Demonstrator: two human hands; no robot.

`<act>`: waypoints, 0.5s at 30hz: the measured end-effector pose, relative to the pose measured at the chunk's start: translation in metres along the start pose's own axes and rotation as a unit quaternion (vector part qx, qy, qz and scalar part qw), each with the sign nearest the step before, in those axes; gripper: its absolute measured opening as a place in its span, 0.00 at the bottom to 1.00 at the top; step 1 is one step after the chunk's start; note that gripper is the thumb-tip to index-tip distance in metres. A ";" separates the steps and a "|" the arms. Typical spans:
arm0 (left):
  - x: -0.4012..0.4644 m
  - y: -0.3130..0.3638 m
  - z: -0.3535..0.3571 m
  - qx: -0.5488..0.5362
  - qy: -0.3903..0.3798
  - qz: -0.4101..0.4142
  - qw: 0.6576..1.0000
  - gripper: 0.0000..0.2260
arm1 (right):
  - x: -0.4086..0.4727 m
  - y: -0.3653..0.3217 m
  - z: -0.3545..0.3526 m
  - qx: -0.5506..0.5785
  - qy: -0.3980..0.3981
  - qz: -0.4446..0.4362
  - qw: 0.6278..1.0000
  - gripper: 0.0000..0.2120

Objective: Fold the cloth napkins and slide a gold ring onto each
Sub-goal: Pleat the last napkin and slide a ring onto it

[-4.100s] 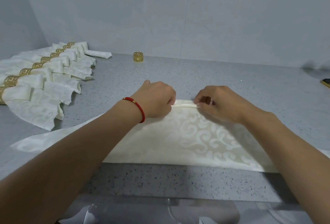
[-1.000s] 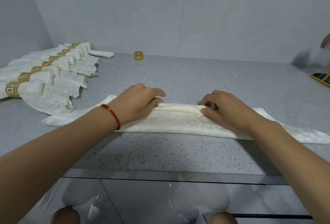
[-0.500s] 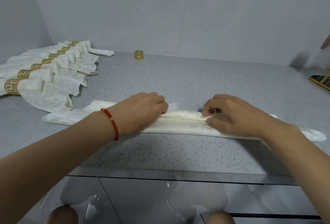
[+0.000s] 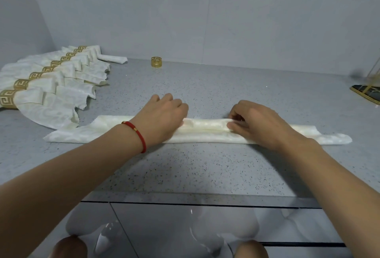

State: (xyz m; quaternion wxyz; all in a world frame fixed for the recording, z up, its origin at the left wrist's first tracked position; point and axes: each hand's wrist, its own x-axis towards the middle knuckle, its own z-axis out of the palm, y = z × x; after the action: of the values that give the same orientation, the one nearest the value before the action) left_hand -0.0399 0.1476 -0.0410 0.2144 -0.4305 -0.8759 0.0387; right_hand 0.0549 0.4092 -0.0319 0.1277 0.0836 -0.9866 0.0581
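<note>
**Napkin folded to a long strip under both hands**

The napkin [image 4: 203,131] is cream cloth with a faint woven scroll pattern, folded into a long narrow band that lies across the grey speckled table [image 4: 205,167], near its front edge. Its left end fans out flat and wider, with a zigzag-cut edge; its right end tapers to a flat tip. A lengthwise crease runs along the middle stretch.

The left hand [image 4: 162,116], with a red bracelet [image 4: 136,136] at the wrist, lies on the band with fingers curled over its far edge. The right hand [image 4: 257,121] pinches the top fold between thumb and fingertips. The hands are apart, a bare stretch of band between them.

At the far left lies a row of finished napkins [image 4: 51,84], overlapping, each gathered in a gold ring with a key-fret pattern. One loose ring [image 4: 156,62] stands near the back wall, well apart from the band. No readable writing shows.
</note>
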 end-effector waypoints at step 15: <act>-0.051 0.018 -0.003 -0.139 0.048 -0.026 0.989 0.16 | -0.032 -0.005 -0.001 -0.012 0.038 -0.061 0.997 0.05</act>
State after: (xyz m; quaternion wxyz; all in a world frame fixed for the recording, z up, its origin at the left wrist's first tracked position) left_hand 0.0020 0.1193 -0.0599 0.1949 -0.4344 -0.8725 -0.1095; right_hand 0.0867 0.4088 -0.0388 0.1691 0.1394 -0.9748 0.0416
